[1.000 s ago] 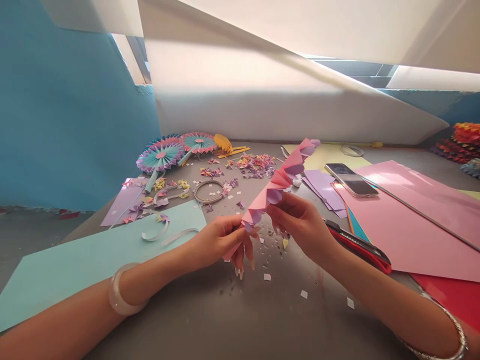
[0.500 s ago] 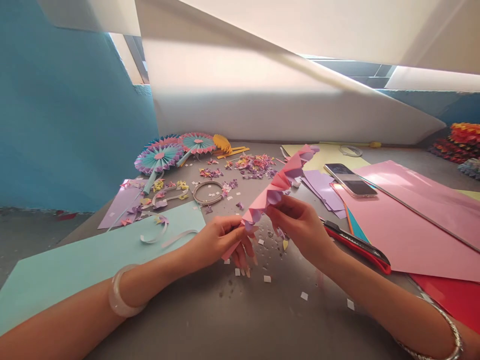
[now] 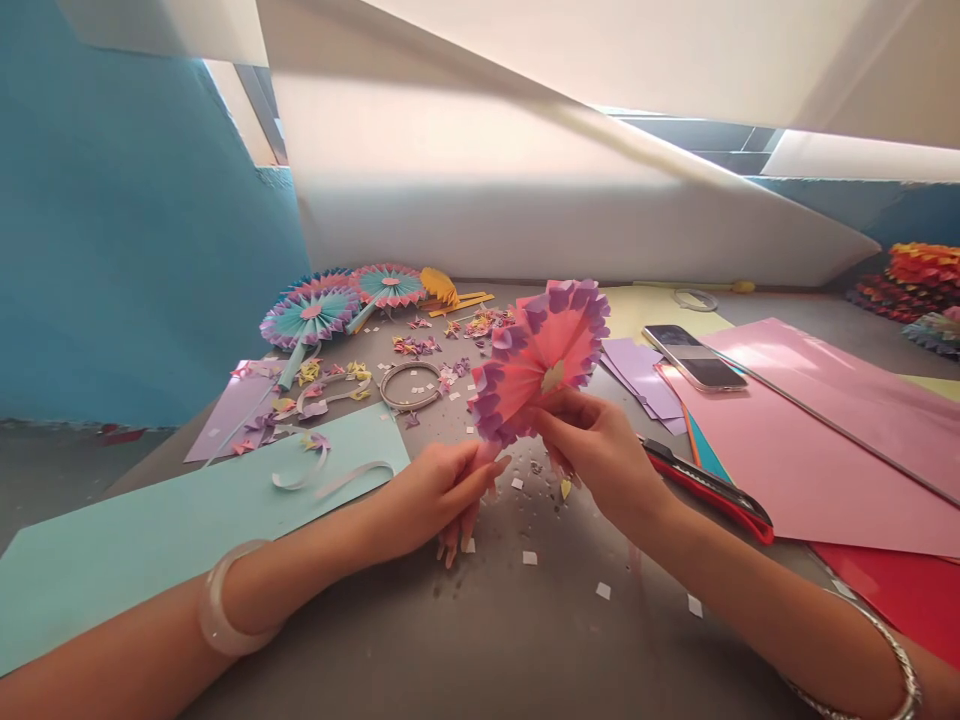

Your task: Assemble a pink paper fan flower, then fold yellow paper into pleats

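Head view: left hand (image 3: pixel 439 498) closed around the base of a pink pleated paper fan (image 3: pixel 538 360)
Right hand (image 3: pixel 600 455): fingertips pinching the fan's lower middle
Fan: spread round, lilac-edged, held above the grey table (image 3: pixel 375 640)
Nearby: white paper scraps (image 3: pixel 529 558) below the hands, red utility knife (image 3: pixel 709 488) right of the right hand

Matt pink ppr fan (image 3: pixel 536 355), glossy glass phone (image 3: pixel 694 357) & red plastic cutter (image 3: pixel 709 488).

Single head-worn camera, facing forward and down over the grey tabletop (image 3: pixel 480 650), close above left hand (image 3: pixel 439 500) and right hand (image 3: pixel 600 450).
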Demonstrator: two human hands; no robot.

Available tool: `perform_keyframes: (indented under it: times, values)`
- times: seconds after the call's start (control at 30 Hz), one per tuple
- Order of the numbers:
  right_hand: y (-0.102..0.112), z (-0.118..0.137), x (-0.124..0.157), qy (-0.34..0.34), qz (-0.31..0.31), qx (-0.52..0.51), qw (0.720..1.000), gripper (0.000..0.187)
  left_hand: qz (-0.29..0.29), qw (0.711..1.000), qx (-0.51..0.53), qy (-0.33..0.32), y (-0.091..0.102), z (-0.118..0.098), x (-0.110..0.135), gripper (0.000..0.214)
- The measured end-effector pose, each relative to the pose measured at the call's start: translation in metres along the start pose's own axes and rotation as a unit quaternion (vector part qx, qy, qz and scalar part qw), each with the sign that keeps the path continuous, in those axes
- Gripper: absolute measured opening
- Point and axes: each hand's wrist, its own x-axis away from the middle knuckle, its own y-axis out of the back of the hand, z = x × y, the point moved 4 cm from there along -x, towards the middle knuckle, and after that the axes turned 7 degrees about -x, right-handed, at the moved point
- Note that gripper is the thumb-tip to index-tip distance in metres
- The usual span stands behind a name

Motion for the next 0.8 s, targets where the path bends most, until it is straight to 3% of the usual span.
perform_keyframes:
  times: [0.2,0.37,0.6,0.8]
  values:
    - [-0.001,0.001,0.004,-0.004,0.004,-0.008,1.0,0.026,-0.037,0.989,-0.141,-0.039,0.003,-0.009,0.003,0.038]
    - [-0.002,-0.001,0.004,-0.008,0.005,-0.006,1.0,0.026,-0.1,0.953,-0.276,-0.077,0.008,-0.013,0.002,0.031]
    - [0.0,-0.003,0.01,-0.021,-0.019,-0.027,0.999,0.027,-0.156,0.88,-0.442,-0.076,0.002,-0.009,-0.002,0.029]
    - [0.006,-0.005,0.009,-0.02,-0.051,-0.042,0.998,0.023,-0.207,0.796,-0.554,-0.126,0.002,-0.015,0.001,0.028]
